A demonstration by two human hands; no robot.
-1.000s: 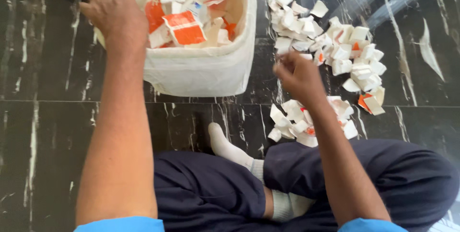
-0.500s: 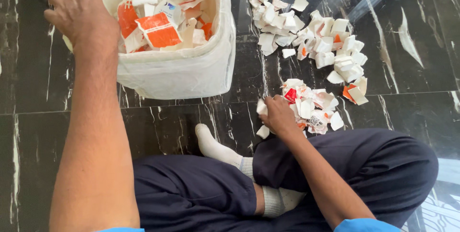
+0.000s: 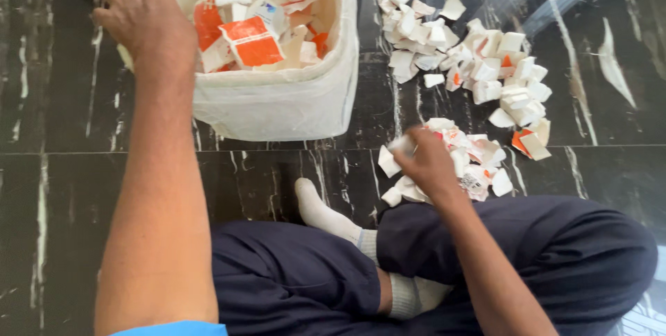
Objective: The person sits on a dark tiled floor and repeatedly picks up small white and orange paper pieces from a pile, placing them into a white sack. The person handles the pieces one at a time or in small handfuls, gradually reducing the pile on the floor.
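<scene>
My left hand (image 3: 142, 13) grips the left rim of a white sack-like bag (image 3: 277, 104) that holds torn white and orange carton pieces (image 3: 253, 38). My right hand (image 3: 429, 162) is closed on a small white carton piece (image 3: 402, 144), lifted a little above the near pile of folded white and orange pieces (image 3: 475, 159) on the black marble floor. A larger spread of the same pieces (image 3: 472, 58) lies farther away, to the right of the bag.
I sit cross-legged in dark blue trousers (image 3: 527, 246), with a white-socked foot (image 3: 322, 211) pointing toward the bag. The floor is black marble tile with white veins (image 3: 62, 169).
My right hand dropped from the far spread to the near pile, closed on a white piece and has begun lifting it. My left hand stayed on the bag's rim.
</scene>
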